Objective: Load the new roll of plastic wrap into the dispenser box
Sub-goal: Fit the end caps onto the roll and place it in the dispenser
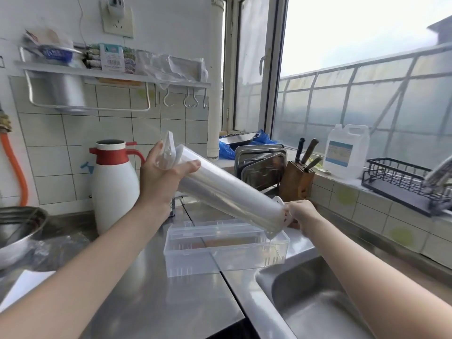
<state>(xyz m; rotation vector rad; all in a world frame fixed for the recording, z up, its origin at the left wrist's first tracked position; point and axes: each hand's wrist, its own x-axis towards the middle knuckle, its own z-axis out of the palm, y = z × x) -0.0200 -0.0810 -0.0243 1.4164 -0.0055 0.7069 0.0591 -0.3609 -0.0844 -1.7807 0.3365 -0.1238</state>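
A long roll of clear plastic wrap (227, 192), glossy and whitish, was held tilted in the air, with a white plastic end cap at each end. Its upper end was gripped by the left hand (159, 177), thumb curled over the roll; the lower cap was pinched by the right hand (299, 214). Just below the right hand, the transparent dispenser box (225, 248) stood open on the steel counter (159, 289), something brownish lying inside. No legible writing was seen on either.
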